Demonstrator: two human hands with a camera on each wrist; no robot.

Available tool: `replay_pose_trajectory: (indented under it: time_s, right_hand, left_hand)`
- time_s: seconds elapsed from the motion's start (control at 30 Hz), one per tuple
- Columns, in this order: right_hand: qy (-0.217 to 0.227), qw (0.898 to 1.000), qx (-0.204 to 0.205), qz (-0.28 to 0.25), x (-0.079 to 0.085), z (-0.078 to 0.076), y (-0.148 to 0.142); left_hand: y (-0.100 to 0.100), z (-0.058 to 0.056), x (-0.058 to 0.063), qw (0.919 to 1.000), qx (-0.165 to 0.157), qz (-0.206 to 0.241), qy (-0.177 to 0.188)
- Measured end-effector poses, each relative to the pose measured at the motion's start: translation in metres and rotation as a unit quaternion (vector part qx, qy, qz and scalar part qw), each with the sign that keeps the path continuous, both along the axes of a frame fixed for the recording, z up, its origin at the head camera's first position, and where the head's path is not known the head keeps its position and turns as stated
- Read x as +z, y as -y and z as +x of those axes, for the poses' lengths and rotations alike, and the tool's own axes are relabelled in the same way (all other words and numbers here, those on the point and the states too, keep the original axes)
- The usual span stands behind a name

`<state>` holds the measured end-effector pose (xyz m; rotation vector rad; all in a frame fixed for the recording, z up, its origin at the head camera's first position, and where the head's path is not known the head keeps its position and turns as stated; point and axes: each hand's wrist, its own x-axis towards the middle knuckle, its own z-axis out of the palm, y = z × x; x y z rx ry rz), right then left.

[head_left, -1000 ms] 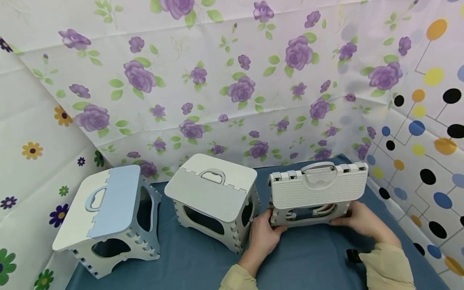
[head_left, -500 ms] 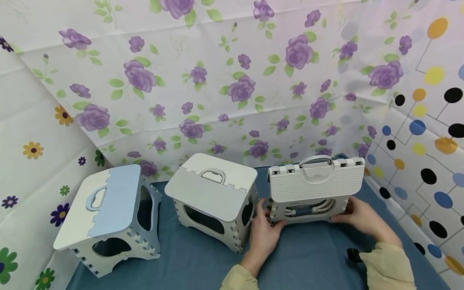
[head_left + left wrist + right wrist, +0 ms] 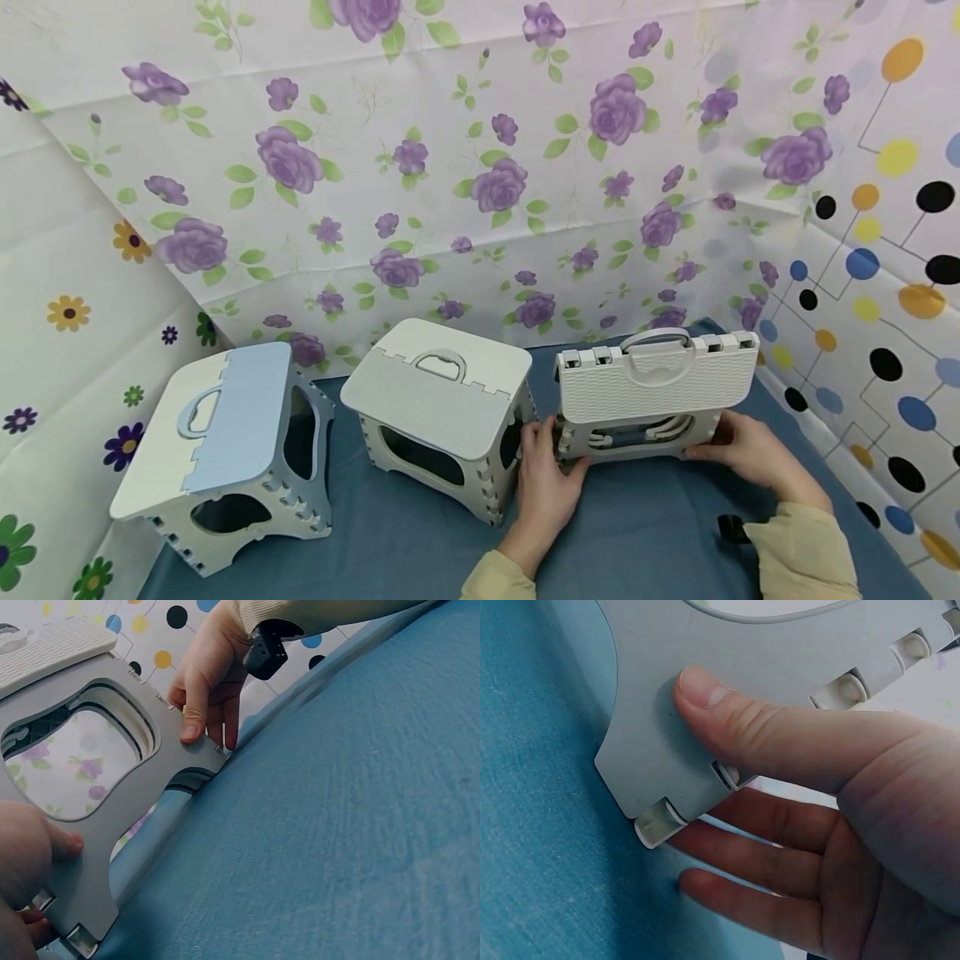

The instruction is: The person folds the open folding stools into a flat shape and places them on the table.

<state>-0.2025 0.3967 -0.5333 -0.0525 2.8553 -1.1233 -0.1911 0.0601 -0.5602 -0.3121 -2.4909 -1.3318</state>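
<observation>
A grey-white folding stool (image 3: 656, 396), folded flat or nearly so, stands on its edge at the right in the head view, carry handle (image 3: 656, 335) uppermost. My left hand (image 3: 546, 492) holds its lower left corner; in the left wrist view that thumb (image 3: 66, 844) lies on the grey leg panel (image 3: 174, 757) while the fingers go behind the edge. At the lower right corner my right hand (image 3: 757, 458) pinches the same panel. Its thumb (image 3: 705, 694) presses the front in the right wrist view, with the other fingers behind, partly hidden.
A white-and-grey unfolded stool (image 3: 435, 383) stands close beside my left hand. Farther left is a white-and-blue unfolded stool (image 3: 240, 417). Blue cloth (image 3: 630, 542) covers the surface, and patterned sheets (image 3: 450, 208) hang behind and at both sides.
The held stool has shifted slightly left and back, its top rising a little and dipping again. My left fingers lifted off to the left, then came back in beside the stool's edge.
</observation>
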Motion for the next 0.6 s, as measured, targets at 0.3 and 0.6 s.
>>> replay_pose_trajectory:
  time_s: [0.3, 0.6]
  right_hand:
    - [0.008, 1.0, -0.006, 0.013, -0.0021, 0.0033, -0.0009]
    - [0.008, 1.0, -0.01, 0.004, -0.0003, 0.004, -0.002]
  left_hand:
    - [-0.0013, 0.0038, -0.0027, 0.9997, -0.011, -0.019, 0.013]
    - [-0.0023, 0.0017, -0.0081, 0.9983, -0.013, -0.044, -0.035]
